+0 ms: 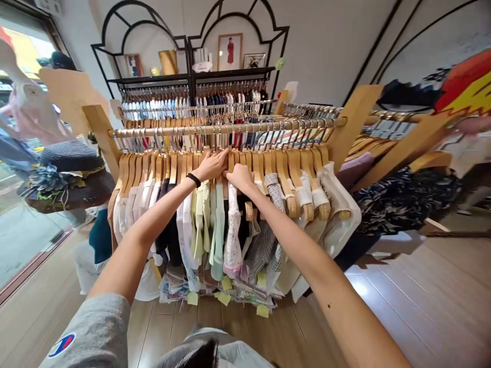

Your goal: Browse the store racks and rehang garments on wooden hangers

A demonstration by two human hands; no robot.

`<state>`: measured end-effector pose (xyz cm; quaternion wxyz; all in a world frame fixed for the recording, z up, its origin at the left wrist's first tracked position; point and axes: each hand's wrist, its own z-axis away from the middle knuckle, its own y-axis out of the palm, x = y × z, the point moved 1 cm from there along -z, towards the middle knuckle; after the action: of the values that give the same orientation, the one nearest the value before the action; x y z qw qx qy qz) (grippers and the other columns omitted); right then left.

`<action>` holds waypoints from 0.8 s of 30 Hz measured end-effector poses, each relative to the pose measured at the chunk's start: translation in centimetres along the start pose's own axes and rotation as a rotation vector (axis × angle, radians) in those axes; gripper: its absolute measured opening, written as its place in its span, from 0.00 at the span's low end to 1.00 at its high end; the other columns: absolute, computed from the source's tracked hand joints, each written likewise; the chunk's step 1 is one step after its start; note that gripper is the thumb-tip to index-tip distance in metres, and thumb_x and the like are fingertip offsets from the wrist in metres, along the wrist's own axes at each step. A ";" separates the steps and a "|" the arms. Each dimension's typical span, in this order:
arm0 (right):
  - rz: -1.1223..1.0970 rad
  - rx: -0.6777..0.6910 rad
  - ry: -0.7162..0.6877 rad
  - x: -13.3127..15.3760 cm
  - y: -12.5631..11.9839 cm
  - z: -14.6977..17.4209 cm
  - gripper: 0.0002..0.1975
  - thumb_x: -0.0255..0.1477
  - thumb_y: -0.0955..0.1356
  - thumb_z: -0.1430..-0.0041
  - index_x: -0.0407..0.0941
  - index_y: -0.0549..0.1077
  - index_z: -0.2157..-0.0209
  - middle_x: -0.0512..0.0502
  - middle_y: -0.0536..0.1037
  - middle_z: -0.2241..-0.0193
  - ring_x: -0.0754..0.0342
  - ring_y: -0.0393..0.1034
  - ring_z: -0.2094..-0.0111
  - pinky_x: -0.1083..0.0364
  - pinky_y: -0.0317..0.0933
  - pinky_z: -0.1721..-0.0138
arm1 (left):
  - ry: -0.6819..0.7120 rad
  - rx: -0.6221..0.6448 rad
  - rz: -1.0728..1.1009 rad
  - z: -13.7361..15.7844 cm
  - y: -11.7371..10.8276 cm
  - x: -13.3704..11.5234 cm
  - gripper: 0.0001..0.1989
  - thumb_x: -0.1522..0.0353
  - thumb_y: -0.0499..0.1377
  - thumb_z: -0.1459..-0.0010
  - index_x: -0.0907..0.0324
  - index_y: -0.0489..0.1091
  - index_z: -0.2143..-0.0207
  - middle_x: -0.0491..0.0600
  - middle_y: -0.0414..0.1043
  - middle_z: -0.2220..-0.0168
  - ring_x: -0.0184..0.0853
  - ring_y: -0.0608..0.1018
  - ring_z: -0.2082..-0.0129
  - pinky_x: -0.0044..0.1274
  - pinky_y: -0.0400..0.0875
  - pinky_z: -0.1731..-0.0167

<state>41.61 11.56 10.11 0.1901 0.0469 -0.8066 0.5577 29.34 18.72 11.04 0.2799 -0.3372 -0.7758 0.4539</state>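
My left hand (211, 166) lies over the tops of the hangers in the middle of the rack, fingers stretched out to the right, with a black band on the wrist. Right beside it, my right hand (241, 179) is curled closed at a wooden hanger (231, 160); its fingertips are partly hidden. Below it hangs a white patterned garment (233, 225) with a pink lower edge. Pale green garments (218, 220) hang under my left hand. Grey patterned garments (274, 194) are on the right. All hang from a wooden rail (230, 129).
A dark straw hat (72, 171) with blue flowers stands at the left by the window. Wooden posts (355, 122) bound the rack. Folded, plastic-wrapped items (249, 296) with yellow tags lie below. More clothes racks (383, 148) stand behind and to the right.
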 end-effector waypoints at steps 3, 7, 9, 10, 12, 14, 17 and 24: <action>-0.045 -0.032 -0.032 -0.1 -0.6 0.1 0.22 0.39 0.67 0.35 0.34 0.79 0.53 0.27 0.81 0.56 0.40 0.77 0.53 0.54 0.67 0.58 | -0.050 -0.019 0.041 0.2 -0.3 -0.3 0.40 0.72 0.50 0.39 0.72 0.40 0.27 0.67 0.55 0.29 0.49 0.64 0.31 0.45 0.46 0.32; -0.109 -0.068 -0.074 -0.3 -1.8 0.5 0.21 0.39 0.65 0.33 0.35 0.78 0.54 0.29 0.81 0.56 0.41 0.77 0.55 0.55 0.66 0.62 | -0.079 -0.045 0.081 0.4 -0.6 -0.5 0.39 0.74 0.49 0.40 0.72 0.43 0.28 0.68 0.61 0.32 0.49 0.67 0.32 0.42 0.47 0.32; -0.147 -0.087 -0.091 -0.4 -2.2 1.0 0.21 0.40 0.65 0.33 0.36 0.78 0.55 0.31 0.82 0.57 0.41 0.77 0.57 0.55 0.66 0.63 | -0.083 -0.049 0.102 0.5 -0.6 -0.5 0.36 0.73 0.49 0.39 0.71 0.46 0.29 0.68 0.61 0.33 0.49 0.67 0.33 0.41 0.48 0.32; -0.160 -0.099 -0.095 -0.5 -2.3 1.5 0.20 0.40 0.65 0.33 0.37 0.78 0.55 0.32 0.82 0.58 0.41 0.77 0.57 0.55 0.66 0.63 | -0.085 -0.052 0.111 0.6 -0.5 -0.4 0.35 0.72 0.49 0.39 0.71 0.47 0.30 0.68 0.62 0.33 0.49 0.68 0.33 0.40 0.49 0.32; -0.168 -0.115 -0.094 -0.8 -2.4 2.6 0.20 0.41 0.66 0.34 0.37 0.77 0.56 0.32 0.81 0.58 0.40 0.76 0.56 0.54 0.65 0.62 | -0.085 -0.059 0.120 0.6 -0.4 -0.1 0.34 0.72 0.50 0.38 0.70 0.48 0.30 0.69 0.62 0.33 0.49 0.68 0.33 0.40 0.49 0.32; -0.161 -0.110 -0.093 -1.1 -2.3 4.0 0.20 0.41 0.67 0.34 0.38 0.76 0.55 0.33 0.81 0.58 0.40 0.76 0.56 0.54 0.65 0.61 | -0.073 -0.063 0.114 0.7 -0.3 0.1 0.34 0.70 0.50 0.38 0.70 0.48 0.31 0.69 0.61 0.33 0.49 0.66 0.32 0.41 0.46 0.31; -0.152 -0.081 -0.092 -1.6 -1.7 6.5 0.18 0.40 0.66 0.33 0.39 0.75 0.55 0.34 0.81 0.59 0.42 0.76 0.58 0.55 0.64 0.62 | -0.044 -0.061 0.097 0.8 -0.1 0.2 0.35 0.68 0.52 0.38 0.68 0.47 0.31 0.68 0.59 0.32 0.50 0.64 0.31 0.44 0.42 0.31; -0.121 -0.013 -0.094 -3.1 0.3 12.0 0.15 0.38 0.64 0.32 0.41 0.75 0.57 0.36 0.82 0.60 0.43 0.77 0.59 0.56 0.62 0.65 | -0.076 -0.004 0.043 0.7 0.1 0.1 0.34 0.66 0.49 0.34 0.71 0.49 0.30 0.68 0.62 0.34 0.52 0.65 0.32 0.47 0.39 0.30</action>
<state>41.30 0.24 5.03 0.1857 0.1204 -0.8140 0.5370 28.77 18.43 10.67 0.2400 -0.3370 -0.7792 0.4708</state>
